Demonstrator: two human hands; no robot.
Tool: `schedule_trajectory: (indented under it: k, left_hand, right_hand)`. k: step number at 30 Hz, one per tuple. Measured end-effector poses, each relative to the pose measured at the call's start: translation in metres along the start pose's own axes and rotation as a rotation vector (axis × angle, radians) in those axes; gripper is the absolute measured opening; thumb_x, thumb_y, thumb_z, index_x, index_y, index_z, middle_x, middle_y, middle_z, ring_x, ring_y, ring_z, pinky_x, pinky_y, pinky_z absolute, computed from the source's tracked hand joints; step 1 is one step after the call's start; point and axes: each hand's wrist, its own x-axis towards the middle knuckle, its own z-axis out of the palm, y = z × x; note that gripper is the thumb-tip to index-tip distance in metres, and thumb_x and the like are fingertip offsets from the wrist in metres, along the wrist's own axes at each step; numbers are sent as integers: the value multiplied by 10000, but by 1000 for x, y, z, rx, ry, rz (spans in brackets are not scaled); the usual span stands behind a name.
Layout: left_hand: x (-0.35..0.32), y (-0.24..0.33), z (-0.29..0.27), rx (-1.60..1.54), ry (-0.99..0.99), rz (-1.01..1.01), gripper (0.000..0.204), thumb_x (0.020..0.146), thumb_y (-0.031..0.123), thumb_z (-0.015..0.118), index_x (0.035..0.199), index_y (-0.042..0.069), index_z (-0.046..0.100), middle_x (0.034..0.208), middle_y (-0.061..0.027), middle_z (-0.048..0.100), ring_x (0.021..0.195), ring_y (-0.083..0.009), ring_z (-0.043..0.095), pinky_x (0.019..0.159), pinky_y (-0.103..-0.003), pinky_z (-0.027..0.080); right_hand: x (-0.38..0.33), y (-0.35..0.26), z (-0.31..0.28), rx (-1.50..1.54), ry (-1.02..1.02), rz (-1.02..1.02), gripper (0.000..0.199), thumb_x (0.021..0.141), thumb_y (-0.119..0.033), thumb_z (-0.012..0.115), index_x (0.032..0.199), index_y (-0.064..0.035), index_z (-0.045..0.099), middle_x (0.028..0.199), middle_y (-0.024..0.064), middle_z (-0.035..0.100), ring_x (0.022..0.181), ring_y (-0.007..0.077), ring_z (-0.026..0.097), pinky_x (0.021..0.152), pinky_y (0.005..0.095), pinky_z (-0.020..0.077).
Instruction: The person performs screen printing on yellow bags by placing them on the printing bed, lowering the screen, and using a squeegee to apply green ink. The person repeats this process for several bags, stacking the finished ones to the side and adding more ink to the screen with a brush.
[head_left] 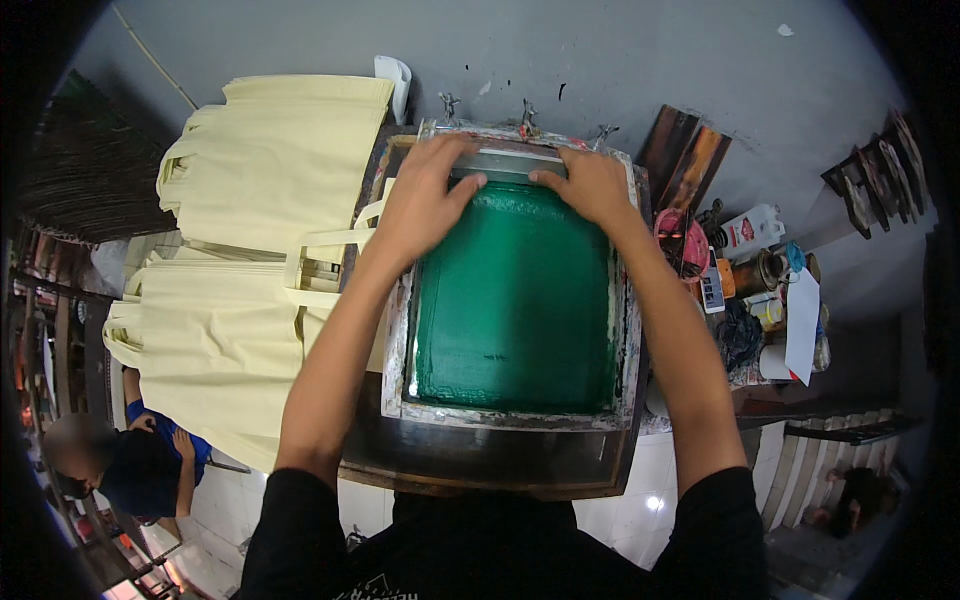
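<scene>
A squeegee point(515, 165) with a pale, clear-looking blade lies across the far end of a screen printing frame point(395, 385). My left hand point(430, 190) is closed on its left end, and my right hand point(592, 185) grips the right end, thumbs on the near side. Glossy green ink point(515, 300) covers the mesh between my forearms, thicker along the near edge and just below the squeegee. Whatever lies under the screen is hidden. To the left, the handles of a pale yellow fabric bag point(330, 240) reach toward the frame.
Two stacks of pale yellow bags, one far point(290, 150) and one near point(220, 340), lie to my left. Metal clamps point(528, 115) stand behind the frame. At right, a cluttered bench holds a pink basin point(682, 243), phone point(712, 285) and white jug point(752, 230). One person point(150, 460) is at lower left.
</scene>
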Motion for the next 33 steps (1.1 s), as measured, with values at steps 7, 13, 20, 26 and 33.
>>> schedule_trajectory:
  k: [7,13,20,26,33]
  left_hand:
    - [8,-12,22,-14,-417,-292,301,881,288,749,986,5,760,950,-226,720,888,-417,688,813,-478,529]
    - [-30,12,8,-81,-352,-307,311,869,299,765,988,12,758,928,-206,717,844,-404,688,761,-449,530]
    - [-90,60,-29,-36,-427,-303,289,893,302,759,966,22,744,879,-167,701,808,-342,673,724,-412,518]
    - [-156,113,-66,-40,-486,-300,192,855,181,788,956,24,746,902,-137,719,834,-324,672,730,-406,525]
    - [-215,127,-77,-223,-317,-331,677,757,222,879,1351,48,605,1346,-163,647,1235,-339,608,1050,-429,469]
  right_hand:
    - [-48,-6,10,-37,126,-1,570,848,-621,690,848,-51,689,839,167,727,794,351,719,684,491,547]
    - [-88,-18,3,-16,107,-34,583,842,-626,702,758,-55,622,727,143,677,696,357,680,606,487,501]
    - [-163,-57,-12,51,106,-55,513,836,-567,721,794,-65,629,755,129,670,710,340,670,610,463,508]
    - [-247,-95,-18,68,83,-46,461,826,-511,757,792,-82,593,718,96,601,676,299,625,565,418,462]
    - [-293,-117,-15,16,182,-54,316,680,-302,818,808,-96,617,786,41,603,747,257,625,640,406,463]
